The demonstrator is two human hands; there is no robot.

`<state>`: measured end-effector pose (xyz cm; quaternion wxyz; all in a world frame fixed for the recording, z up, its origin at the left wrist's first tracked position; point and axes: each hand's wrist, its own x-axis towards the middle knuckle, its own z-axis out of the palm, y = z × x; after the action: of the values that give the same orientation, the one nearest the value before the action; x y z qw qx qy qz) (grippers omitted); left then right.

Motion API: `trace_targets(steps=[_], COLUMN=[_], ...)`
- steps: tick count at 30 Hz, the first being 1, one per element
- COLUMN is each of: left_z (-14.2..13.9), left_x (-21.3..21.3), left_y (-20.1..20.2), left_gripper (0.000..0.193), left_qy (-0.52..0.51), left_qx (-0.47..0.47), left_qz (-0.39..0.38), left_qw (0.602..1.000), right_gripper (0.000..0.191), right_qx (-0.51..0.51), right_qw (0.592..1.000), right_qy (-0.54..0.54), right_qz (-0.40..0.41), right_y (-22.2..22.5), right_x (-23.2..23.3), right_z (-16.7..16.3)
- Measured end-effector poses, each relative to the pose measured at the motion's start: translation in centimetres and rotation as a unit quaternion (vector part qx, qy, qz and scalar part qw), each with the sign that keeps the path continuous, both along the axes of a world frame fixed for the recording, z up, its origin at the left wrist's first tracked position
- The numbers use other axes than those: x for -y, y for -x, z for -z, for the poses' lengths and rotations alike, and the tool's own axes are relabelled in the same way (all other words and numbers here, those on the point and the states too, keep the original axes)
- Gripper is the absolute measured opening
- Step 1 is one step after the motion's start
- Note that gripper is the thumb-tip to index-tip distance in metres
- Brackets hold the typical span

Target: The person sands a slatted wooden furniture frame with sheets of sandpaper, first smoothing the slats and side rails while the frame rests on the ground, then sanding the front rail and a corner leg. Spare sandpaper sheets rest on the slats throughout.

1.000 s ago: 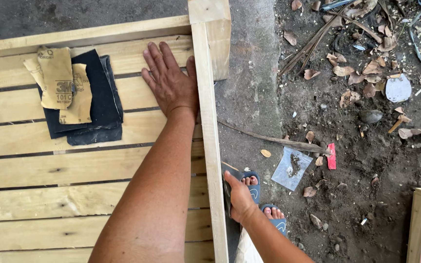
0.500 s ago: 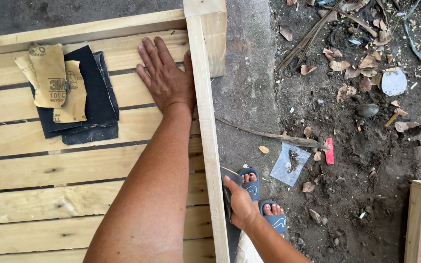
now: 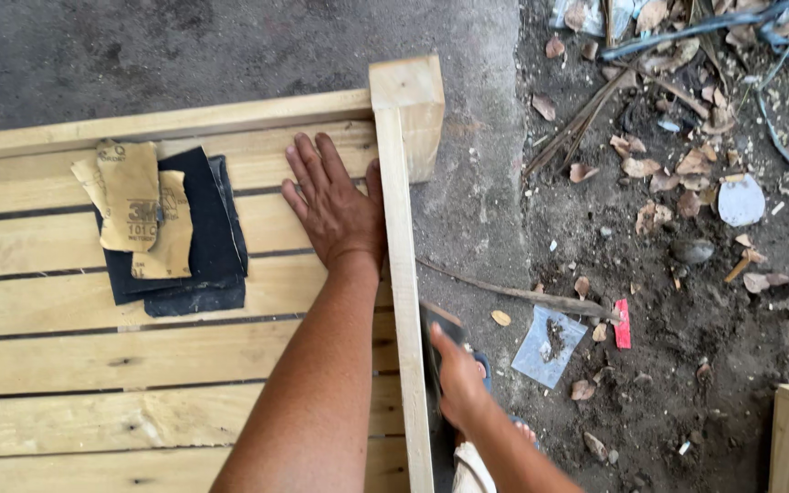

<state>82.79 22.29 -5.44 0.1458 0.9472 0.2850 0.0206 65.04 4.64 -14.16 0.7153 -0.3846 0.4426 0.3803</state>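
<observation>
Both forearms are bare, with no sleeve, watch or bracelet to see on them. The left hand (image 3: 335, 208) has no glove and no ring, and its fingers (image 3: 308, 164) show short nails. The right hand (image 3: 457, 383) is bare too, and below it a foot wears a sandal (image 3: 483, 366) with blue straps.
</observation>
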Motion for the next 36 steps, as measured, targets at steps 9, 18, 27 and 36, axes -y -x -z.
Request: trace_targets(steps=[9, 18, 27, 36], left_z=[1.1, 0.8, 0.8, 1.4], left_x=[0.2, 0.7, 1.0, 1.3], left_y=[0.9, 1.1, 1.2, 1.6], left_gripper=[0.082, 0.083, 0.083, 0.082], left_qy=[-0.007, 0.000, 0.006, -0.011], left_qx=[0.017, 0.005, -0.004, 0.001], left_qz=[0.001, -0.003, -0.001, 0.000], left_qw=[1.000, 1.000, 1.000, 1.000], right_gripper=[0.050, 0.039, 0.041, 0.040], right_qx=[0.003, 0.061, 0.096, 0.167], right_qw=[0.999, 0.998, 0.995, 0.984], right_qy=[0.013, 0.026, 0.008, -0.035], right_qz=[-0.040, -0.019, -0.005, -0.048], right_y=[-7.2, -7.2, -12.6, -18.5], right_x=[-2.4, -2.2, -3.4, -5.7], right_z=[0.1, -1.4, 2.4, 2.9])
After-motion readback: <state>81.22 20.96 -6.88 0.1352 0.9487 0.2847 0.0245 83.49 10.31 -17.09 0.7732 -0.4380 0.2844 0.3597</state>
